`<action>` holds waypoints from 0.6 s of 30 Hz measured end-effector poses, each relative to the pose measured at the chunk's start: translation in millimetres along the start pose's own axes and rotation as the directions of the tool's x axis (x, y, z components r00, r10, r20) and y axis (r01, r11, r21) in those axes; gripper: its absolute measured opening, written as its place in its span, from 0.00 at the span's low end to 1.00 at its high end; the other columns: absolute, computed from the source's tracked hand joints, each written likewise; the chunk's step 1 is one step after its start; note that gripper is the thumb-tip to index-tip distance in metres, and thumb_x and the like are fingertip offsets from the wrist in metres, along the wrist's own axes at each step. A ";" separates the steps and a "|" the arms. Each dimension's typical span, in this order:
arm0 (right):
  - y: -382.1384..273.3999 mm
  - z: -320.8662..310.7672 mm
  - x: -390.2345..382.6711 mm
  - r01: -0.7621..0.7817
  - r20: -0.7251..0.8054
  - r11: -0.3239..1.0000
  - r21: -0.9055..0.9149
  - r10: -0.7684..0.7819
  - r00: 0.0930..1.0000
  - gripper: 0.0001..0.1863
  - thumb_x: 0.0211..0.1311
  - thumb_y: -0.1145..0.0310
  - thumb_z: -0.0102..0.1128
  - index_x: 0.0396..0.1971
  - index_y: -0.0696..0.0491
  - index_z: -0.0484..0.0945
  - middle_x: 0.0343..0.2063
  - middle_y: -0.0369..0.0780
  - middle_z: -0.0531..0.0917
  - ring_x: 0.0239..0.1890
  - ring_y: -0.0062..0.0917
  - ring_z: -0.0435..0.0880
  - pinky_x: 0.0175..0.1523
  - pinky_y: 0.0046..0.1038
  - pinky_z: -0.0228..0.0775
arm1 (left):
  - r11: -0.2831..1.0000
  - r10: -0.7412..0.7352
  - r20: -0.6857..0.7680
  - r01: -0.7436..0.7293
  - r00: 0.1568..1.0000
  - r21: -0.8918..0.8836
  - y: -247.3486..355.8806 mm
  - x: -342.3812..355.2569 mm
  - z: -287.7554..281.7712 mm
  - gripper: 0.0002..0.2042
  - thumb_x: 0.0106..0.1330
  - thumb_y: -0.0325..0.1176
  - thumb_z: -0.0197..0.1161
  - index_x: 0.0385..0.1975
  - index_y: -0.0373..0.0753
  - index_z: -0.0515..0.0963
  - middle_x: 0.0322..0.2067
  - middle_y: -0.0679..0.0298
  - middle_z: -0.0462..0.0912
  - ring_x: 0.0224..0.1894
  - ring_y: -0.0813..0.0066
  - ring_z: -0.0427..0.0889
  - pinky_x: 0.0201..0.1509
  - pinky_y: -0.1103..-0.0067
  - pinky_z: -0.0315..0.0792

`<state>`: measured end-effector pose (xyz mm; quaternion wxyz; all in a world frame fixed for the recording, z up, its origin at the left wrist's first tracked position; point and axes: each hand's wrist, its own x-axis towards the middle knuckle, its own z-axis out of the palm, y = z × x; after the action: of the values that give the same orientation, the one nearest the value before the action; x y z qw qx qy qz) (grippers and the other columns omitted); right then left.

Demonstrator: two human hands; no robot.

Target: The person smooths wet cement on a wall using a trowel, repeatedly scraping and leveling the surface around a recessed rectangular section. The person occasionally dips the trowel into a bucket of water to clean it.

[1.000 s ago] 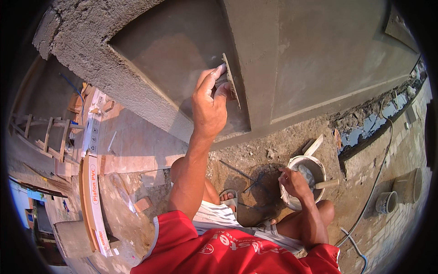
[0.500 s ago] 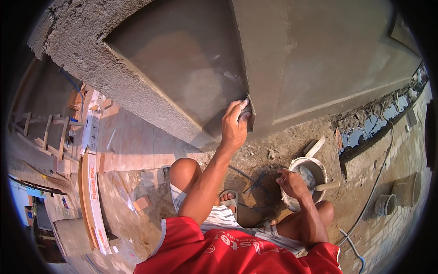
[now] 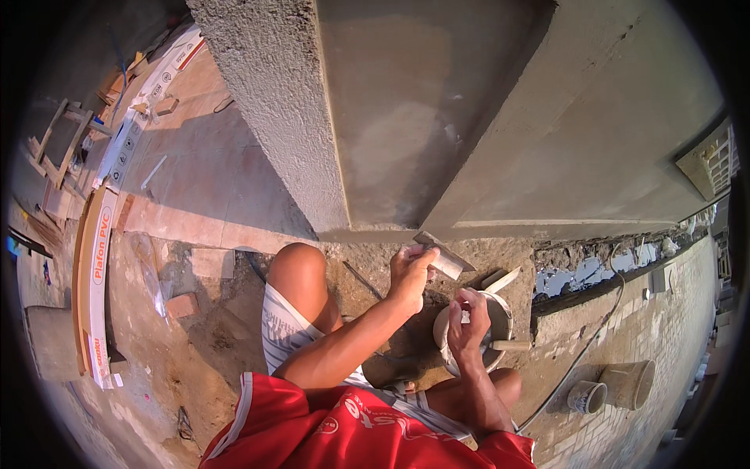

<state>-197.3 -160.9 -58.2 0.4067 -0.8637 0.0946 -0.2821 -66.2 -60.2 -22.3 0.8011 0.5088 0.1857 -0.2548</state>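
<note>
A flat grey scraper plate (image 3: 447,264) with a thin dark edge is gripped in my left hand (image 3: 412,273), just in front of the foot of the plastered wall (image 3: 578,156). Beside it, over the bucket's left side, my right hand (image 3: 469,322) is raised with its fingers curled. A small pale bit shows at those fingers, too small to name. Below the right hand stands a round bucket (image 3: 509,313) with grey matter inside. A tool's wooden handle (image 3: 512,345) sticks out over its right rim. The recessed wall panel (image 3: 391,117) looks damp and smooth.
A rough pillar edge (image 3: 269,94) borders the panel on the left. Long boxed panels (image 3: 98,273) lie farther left, near a brick (image 3: 182,306). To the right are a small pail (image 3: 587,397), a larger bucket (image 3: 631,383) and a hose (image 3: 578,363). Wood scraps (image 3: 501,279) lie behind the bucket.
The view has turned. My left hand has drawn the scraper plate away from the panel's corner edge and tilted it. My right hand has lifted closer to it.
</note>
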 end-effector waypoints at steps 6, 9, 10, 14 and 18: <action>-29.2 6.4 62.5 0.385 0.051 0.798 -0.464 -0.410 0.910 0.22 0.49 0.79 0.66 0.46 0.52 0.74 0.46 0.45 0.75 0.49 0.43 0.73 0.55 0.44 0.64 | 0.997 -0.025 0.157 0.036 0.987 -0.067 -4.0 2.2 18.2 0.05 0.60 0.32 0.67 0.28 0.40 0.79 0.26 0.70 0.78 0.31 0.81 0.74 0.39 0.78 0.66; -2.9 2.9 82.9 0.466 0.057 0.736 -0.491 -0.507 0.860 0.25 0.47 0.78 0.67 0.47 0.49 0.73 0.45 0.44 0.75 0.49 0.43 0.72 0.55 0.45 0.63 | 0.988 -0.098 0.190 0.118 0.977 -0.098 15.8 -11.0 36.8 0.04 0.61 0.31 0.65 0.29 0.39 0.79 0.28 0.68 0.79 0.34 0.80 0.75 0.44 0.77 0.67; -0.3 3.3 91.2 0.486 0.052 0.725 -0.488 -0.531 0.846 0.25 0.47 0.79 0.67 0.48 0.49 0.72 0.45 0.44 0.75 0.49 0.43 0.72 0.55 0.45 0.63 | 0.989 -0.079 0.196 0.101 0.977 -0.104 18.3 -7.1 38.5 0.04 0.61 0.31 0.65 0.29 0.39 0.79 0.28 0.68 0.79 0.34 0.79 0.75 0.45 0.77 0.67; -4.4 0.2 125.7 0.629 0.152 0.638 -0.445 -0.639 0.754 0.25 0.46 0.83 0.64 0.47 0.49 0.70 0.43 0.44 0.77 0.45 0.42 0.76 0.50 0.43 0.67 | 0.983 0.010 0.218 0.031 0.976 -0.182 27.0 -2.1 37.1 0.06 0.63 0.33 0.65 0.32 0.39 0.79 0.33 0.67 0.81 0.37 0.77 0.77 0.47 0.76 0.68; -15.6 -13.4 149.3 0.666 0.183 0.591 -0.456 -0.670 0.720 0.28 0.46 0.85 0.61 0.51 0.50 0.70 0.42 0.45 0.77 0.42 0.42 0.76 0.47 0.42 0.69 | 0.983 0.070 0.301 -0.014 0.951 -0.182 45.8 -31.6 27.6 0.13 0.66 0.34 0.64 0.45 0.36 0.73 0.39 0.63 0.79 0.42 0.77 0.76 0.48 0.77 0.68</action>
<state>-83.0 -218.1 21.7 0.0376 -0.9079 -0.1657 -0.3832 -63.1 -62.3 39.7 0.8675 0.3937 0.0704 -0.2959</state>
